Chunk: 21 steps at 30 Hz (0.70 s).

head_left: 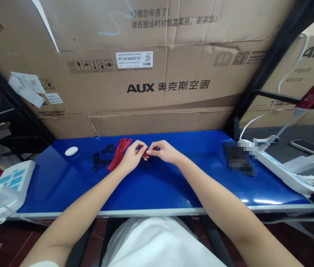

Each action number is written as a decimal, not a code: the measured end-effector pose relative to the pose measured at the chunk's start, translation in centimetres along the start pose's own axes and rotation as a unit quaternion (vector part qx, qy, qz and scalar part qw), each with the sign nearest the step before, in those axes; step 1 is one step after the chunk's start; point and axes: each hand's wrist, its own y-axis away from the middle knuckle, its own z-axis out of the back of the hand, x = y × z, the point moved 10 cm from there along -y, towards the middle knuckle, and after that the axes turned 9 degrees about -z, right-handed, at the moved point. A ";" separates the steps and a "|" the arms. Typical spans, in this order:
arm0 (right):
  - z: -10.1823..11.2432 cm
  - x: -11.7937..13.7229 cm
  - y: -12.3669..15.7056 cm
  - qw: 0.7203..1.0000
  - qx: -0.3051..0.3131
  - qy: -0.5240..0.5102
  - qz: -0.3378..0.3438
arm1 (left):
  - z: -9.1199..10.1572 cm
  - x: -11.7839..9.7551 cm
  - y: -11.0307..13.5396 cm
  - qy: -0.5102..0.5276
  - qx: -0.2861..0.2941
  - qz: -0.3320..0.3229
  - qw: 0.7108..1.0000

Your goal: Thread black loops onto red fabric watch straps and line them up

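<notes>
My left hand (133, 155) and my right hand (163, 151) meet over the middle of the blue table, fingertips close together. Both pinch a small piece of red strap (147, 152), mostly covered by the fingers. Whether a black part is with it, I cannot make out. Just left of my left hand lie several flat red straps (120, 152), bunched side by side. Beyond them are several small black plastic buckles (97, 160), loosely scattered.
A white round object (71, 151) sits on the blue table (157, 193) at left. White power strips stand at the left edge (15, 181) and right edge (279, 167). A blurred dark object (239, 158) lies at right. A large cardboard box (157, 104) closes off the back.
</notes>
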 end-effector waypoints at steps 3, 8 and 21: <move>0.4 -0.5 -0.3 0.999 -0.025 -0.042 -0.010 | -0.6 0.4 0.2 0.032 0.018 0.024 0.999; 1.1 -1.5 -0.7 0.988 -0.042 -0.141 -0.040 | -0.8 -0.1 0.2 0.103 0.040 0.016 0.994; 1.2 -1.5 -0.6 0.994 -0.065 -0.090 -0.023 | 1.1 0.3 0.2 0.013 -0.007 0.024 1.000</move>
